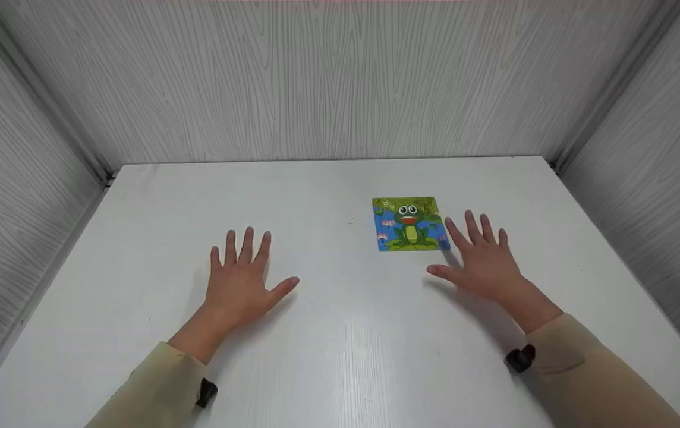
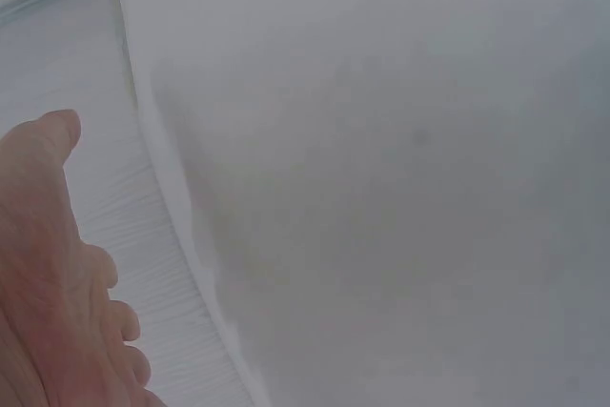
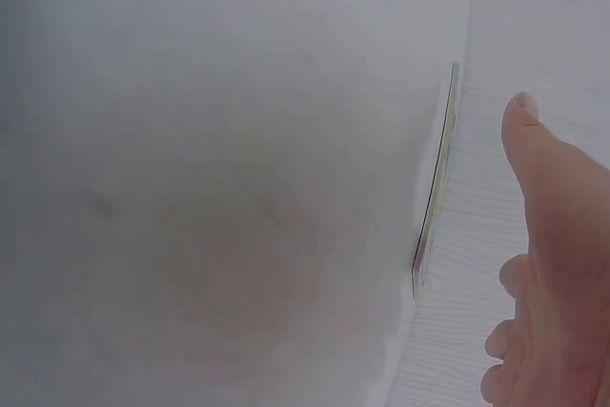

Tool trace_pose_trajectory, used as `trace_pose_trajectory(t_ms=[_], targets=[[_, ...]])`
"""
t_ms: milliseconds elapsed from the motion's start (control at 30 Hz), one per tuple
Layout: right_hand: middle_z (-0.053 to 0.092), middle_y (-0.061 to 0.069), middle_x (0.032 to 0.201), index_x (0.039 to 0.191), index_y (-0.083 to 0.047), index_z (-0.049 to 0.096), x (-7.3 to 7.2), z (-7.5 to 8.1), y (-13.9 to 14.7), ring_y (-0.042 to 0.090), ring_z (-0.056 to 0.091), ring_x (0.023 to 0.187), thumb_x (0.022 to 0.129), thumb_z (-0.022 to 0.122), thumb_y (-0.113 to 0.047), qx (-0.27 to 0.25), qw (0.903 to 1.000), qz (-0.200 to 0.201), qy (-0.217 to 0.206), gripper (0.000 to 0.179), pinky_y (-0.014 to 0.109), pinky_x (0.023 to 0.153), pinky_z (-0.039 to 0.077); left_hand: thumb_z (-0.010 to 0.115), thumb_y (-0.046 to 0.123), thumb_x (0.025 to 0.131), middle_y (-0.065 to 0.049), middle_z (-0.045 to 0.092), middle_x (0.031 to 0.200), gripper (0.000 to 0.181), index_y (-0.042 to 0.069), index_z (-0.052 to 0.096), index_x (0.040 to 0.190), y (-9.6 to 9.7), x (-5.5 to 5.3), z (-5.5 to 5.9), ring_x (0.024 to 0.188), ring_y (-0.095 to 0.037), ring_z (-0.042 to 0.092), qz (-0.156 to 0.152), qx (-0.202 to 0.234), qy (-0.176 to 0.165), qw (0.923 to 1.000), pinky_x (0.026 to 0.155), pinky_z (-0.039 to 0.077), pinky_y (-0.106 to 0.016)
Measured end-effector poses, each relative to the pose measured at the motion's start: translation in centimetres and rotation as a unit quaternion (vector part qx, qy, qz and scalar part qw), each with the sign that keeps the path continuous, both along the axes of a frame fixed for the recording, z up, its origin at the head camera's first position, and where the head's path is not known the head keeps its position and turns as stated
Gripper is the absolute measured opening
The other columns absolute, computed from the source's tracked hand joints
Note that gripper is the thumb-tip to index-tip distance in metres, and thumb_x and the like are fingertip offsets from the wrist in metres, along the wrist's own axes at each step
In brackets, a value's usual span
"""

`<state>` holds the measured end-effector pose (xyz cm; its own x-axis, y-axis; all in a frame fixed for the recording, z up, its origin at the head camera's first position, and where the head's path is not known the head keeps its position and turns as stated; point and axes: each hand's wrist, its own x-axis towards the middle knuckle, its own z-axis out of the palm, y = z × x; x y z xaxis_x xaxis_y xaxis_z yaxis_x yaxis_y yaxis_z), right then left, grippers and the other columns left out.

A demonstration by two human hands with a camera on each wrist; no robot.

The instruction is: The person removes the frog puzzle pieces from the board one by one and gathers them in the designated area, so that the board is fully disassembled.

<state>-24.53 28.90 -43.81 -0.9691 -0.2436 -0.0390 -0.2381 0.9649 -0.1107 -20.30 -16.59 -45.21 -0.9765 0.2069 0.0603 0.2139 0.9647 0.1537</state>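
Note:
A square frog picture puzzle point(image 1: 411, 229), green and blue, lies flat on the white table right of the middle. In the right wrist view the same puzzle point(image 3: 437, 183) shows edge-on as a thin strip. My right hand point(image 1: 479, 261) hovers just right of it, palm down with fingers spread; its index fingertip overlaps the puzzle's right edge in the head view. To the left, my left hand point(image 1: 238, 288) is spread over bare table, fingers pointing away from me and thumb out. Neither hand holds anything. The left wrist view shows the left hand point(image 2: 57, 274) at its left edge.
The white table point(image 1: 328, 345) is bounded by a grey wood-grain back panel point(image 1: 328, 83) and by side panels at left point(image 1: 13, 178) and right point(image 1: 655, 178). A small black device point(image 1: 206, 392) sits under the left cuff, another black device point(image 1: 520, 358) under the right.

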Motion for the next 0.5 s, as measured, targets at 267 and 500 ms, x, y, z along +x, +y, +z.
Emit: trace_pose_trajectory(t_ms=[267, 500], targets=[[0.001, 0.025, 0.175, 0.172, -0.016, 0.013, -0.4, 0.7, 0.5, 0.049, -0.003, 0.16, 0.089, 0.04, -0.092, 0.001, 0.9999, 0.006, 0.011, 0.116, 0.076, 0.12, 0.002, 0.046, 0.079, 0.097, -0.024, 0.01, 0.175, 0.104, 0.009, 0.018, 0.17, 1.6, -0.9, 1.1, 0.16, -0.05, 0.002, -0.016, -0.014, 0.007, 0.9998, 0.123, 0.004, -0.071], [0.0, 0.021, 0.176, 0.172, -0.017, 0.011, -1.2, 2.0, 0.1, 0.045, -0.001, 0.161, 0.092, 0.048, -0.086, -0.011, 0.9997, 0.019, 0.008, 0.112, 0.072, 0.122, 0.004, 0.039, 0.08, 0.098, -0.021, 0.009, 0.176, 0.102, 0.012, 0.016, 0.171, 4.2, -2.3, 2.5, 0.161, -0.047, 0.001, -0.042, -0.019, 0.004, 0.9989, 0.125, 0.003, -0.067]])
